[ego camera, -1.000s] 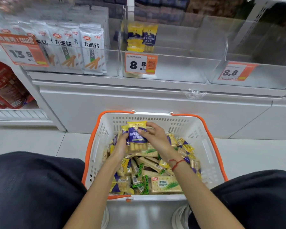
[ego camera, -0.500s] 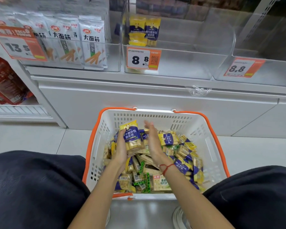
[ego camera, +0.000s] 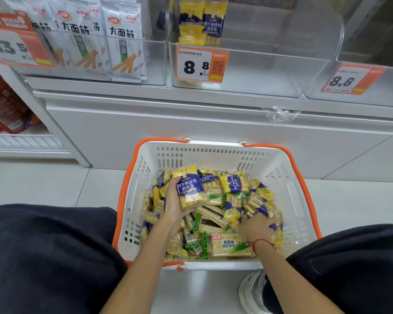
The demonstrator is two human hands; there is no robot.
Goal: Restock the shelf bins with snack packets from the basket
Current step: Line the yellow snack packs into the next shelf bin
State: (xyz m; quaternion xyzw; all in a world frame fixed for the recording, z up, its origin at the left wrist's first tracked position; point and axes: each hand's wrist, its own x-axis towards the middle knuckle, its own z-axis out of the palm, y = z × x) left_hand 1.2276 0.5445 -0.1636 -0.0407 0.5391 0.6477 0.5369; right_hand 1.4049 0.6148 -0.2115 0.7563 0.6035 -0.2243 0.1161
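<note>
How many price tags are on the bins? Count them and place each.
3: a 13.5 tag on the left bin, an 8.8 tag on the middle bin, an 8.8 tag on the right bin.

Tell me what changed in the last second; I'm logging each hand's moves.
The right hand left the yellow-and-blue snack packet stack and dropped to the packets at the near right of the white plastic basket with orange handles; whether it grips one is unclear. The left hand still holds the stack. The basket stayed put.

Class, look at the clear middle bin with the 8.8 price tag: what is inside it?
Inside the middle bin, a few yellow-and-blue snack packets stand at its left. Its price tag covers the bin's lower left front.
</note>
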